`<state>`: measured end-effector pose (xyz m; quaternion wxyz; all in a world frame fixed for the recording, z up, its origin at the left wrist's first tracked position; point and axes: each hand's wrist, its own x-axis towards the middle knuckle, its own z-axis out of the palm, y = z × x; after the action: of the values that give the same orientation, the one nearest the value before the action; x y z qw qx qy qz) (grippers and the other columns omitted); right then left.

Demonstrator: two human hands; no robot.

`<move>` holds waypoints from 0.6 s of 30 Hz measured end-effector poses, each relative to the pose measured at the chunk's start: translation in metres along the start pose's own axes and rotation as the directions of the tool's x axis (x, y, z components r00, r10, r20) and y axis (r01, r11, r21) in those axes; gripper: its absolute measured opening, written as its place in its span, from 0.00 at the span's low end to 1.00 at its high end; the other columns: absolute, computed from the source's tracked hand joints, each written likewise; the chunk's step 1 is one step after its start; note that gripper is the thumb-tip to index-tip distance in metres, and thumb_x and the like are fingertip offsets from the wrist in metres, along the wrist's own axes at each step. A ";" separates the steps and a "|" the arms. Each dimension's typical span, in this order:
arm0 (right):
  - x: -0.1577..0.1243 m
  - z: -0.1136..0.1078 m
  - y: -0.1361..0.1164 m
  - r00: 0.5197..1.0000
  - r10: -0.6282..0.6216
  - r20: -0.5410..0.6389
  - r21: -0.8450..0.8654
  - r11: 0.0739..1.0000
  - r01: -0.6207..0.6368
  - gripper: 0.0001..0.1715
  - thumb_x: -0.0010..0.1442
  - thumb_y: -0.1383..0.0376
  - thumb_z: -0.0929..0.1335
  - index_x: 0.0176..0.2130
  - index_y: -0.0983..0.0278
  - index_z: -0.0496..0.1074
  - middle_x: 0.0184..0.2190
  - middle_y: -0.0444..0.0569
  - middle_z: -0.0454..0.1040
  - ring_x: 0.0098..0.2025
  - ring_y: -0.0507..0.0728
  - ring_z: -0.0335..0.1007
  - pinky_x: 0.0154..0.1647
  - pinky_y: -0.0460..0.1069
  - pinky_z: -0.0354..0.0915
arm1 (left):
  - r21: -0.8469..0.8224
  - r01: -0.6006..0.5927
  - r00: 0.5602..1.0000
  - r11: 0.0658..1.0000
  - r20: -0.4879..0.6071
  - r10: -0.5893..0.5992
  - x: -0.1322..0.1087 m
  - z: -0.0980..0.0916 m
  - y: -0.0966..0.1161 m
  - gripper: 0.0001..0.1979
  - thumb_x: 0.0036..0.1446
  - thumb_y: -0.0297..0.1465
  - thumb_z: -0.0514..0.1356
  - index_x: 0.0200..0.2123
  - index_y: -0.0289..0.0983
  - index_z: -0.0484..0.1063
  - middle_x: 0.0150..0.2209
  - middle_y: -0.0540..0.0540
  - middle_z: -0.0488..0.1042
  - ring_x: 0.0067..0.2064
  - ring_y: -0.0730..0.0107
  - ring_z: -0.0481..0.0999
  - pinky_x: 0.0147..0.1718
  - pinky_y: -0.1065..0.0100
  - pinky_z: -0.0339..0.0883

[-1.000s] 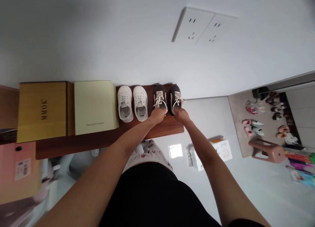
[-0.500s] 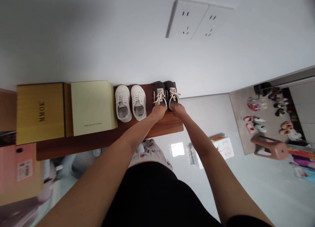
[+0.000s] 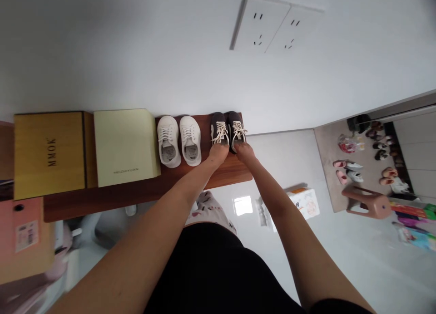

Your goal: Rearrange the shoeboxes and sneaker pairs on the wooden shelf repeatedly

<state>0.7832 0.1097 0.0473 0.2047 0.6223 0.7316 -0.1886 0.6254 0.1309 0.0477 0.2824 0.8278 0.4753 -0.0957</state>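
Facing the wall, parallel dark sneakers

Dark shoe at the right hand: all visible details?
The dark shoe is a low lace-up, fabric-like, with cream laces and a greyish insole. It's upright at the end of the brown shelf, toe toward the wall. The right hand holds its heel, hiding it. It's close beside the other dark shoe; contact unclear.

"What do we see on the wall?"
"We see a white double socket plate."
"And leftward?"
"We have a gold MMOK box beside a pale yellow MEIZHIYUAN box."
"At right?"
"We spot pink slippers near a pinkish-brown stool."
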 end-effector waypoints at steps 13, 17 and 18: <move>-0.063 -0.004 -0.065 0.961 0.005 -0.278 0.400 0.910 0.111 0.21 0.76 0.62 0.62 0.59 0.65 0.76 0.55 0.59 0.80 0.57 0.63 0.75 0.60 0.54 0.68 | -0.274 0.086 0.983 0.958 -0.135 -0.127 -0.152 -0.010 -0.050 0.12 0.73 0.35 0.55 0.46 0.40 0.78 0.43 0.43 0.83 0.46 0.61 0.82 0.49 0.65 0.70; -0.090 0.036 -0.120 0.993 -0.026 -0.111 0.510 0.857 0.079 0.21 0.73 0.64 0.65 0.61 0.61 0.76 0.56 0.55 0.82 0.56 0.60 0.79 0.59 0.53 0.72 | -0.306 0.328 0.936 0.894 -0.020 -0.350 -0.234 0.022 -0.102 0.14 0.72 0.39 0.57 0.38 0.40 0.78 0.35 0.44 0.82 0.42 0.60 0.83 0.44 0.65 0.68; -0.096 0.046 -0.133 0.997 -0.070 -0.040 0.501 0.862 0.081 0.20 0.71 0.64 0.68 0.60 0.62 0.77 0.56 0.55 0.82 0.56 0.61 0.79 0.59 0.53 0.72 | -0.329 0.379 0.915 0.865 -0.003 -0.403 -0.251 0.032 -0.115 0.15 0.71 0.39 0.57 0.35 0.40 0.77 0.34 0.44 0.82 0.42 0.60 0.82 0.44 0.66 0.67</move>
<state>0.6685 -0.0154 0.0624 0.0208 0.6269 0.6832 -0.3738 0.3990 -0.0261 0.0855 0.3711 0.6599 0.6520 -0.0427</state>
